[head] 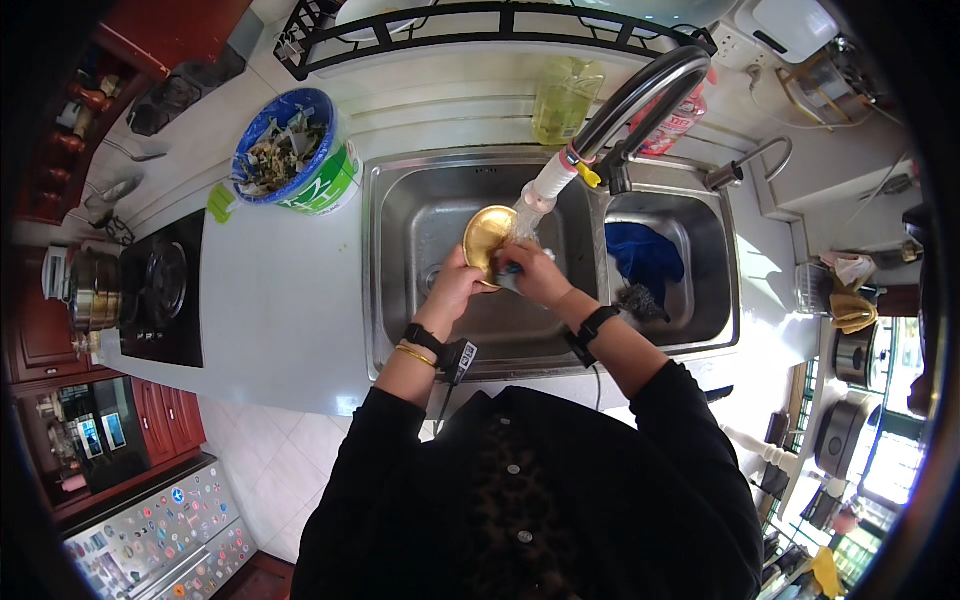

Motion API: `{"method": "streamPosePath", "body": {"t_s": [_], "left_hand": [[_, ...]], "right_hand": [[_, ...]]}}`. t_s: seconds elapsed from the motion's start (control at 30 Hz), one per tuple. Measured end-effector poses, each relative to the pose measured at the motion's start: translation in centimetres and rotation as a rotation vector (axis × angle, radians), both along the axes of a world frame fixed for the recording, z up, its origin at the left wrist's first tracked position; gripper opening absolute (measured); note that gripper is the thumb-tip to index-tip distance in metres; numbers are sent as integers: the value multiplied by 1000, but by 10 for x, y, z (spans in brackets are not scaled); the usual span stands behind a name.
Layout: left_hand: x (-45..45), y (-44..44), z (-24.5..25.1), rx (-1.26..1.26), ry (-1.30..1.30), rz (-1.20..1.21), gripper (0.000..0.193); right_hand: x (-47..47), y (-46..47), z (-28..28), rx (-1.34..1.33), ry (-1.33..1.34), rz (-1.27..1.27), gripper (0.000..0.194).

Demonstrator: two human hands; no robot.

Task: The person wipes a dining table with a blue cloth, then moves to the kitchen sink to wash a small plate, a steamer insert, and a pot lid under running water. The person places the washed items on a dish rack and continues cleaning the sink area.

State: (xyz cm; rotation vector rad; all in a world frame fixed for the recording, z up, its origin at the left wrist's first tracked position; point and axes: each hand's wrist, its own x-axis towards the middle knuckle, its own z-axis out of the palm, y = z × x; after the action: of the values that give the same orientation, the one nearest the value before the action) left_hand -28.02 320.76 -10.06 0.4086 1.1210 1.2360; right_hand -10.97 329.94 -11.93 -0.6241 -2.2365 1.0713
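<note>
Over the left basin of a steel double sink (480,365), my left hand (456,283) grips the rim of a shallow gold-coloured metal dish (486,234), which is tilted. Inside the dish, my right hand (534,270) presses a wet cloth or sponge, partly hidden by the fingers, against its surface. Water runs from the white spout end of a curved faucet (646,90) just above my right hand. A dark blue cloth (646,251) and a steel wool scrubber (637,302) lie in the right basin.
Left of the sink stands a bucket of food scraps (285,154), with a gas hob (161,292) beyond it. Behind the sink are a yellow-green bottle (566,101), a pink pump bottle (673,124) and a black rack (495,22). A small second tap (726,177) rises at the right.
</note>
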Motion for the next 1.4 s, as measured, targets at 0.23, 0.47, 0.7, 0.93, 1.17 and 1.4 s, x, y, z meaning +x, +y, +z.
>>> {"method": "streamPosePath", "body": {"t_s": [0.23,0.47,0.7,0.93,1.17,1.4], "left_hand": [[-11,6,5,-136,525,-169,37],[2,28,2,45,1283,-391,24],[-10,5,8,-2,181,235,18],[-14,15,-9,-18,501,37,24],[-12,48,21,11,1459,-492,48],[-4,34,-18,-48,865,121,48]], "right_hand": [[25,56,26,-219,-69,-230,33],[-32,43,39,299,-278,308,36],[-2,43,-19,-1176,196,-252,39],[-3,48,-7,-517,-59,-145,39],[-25,86,22,576,-410,267,16],[-8,59,-11,-1041,186,-268,28]]}}
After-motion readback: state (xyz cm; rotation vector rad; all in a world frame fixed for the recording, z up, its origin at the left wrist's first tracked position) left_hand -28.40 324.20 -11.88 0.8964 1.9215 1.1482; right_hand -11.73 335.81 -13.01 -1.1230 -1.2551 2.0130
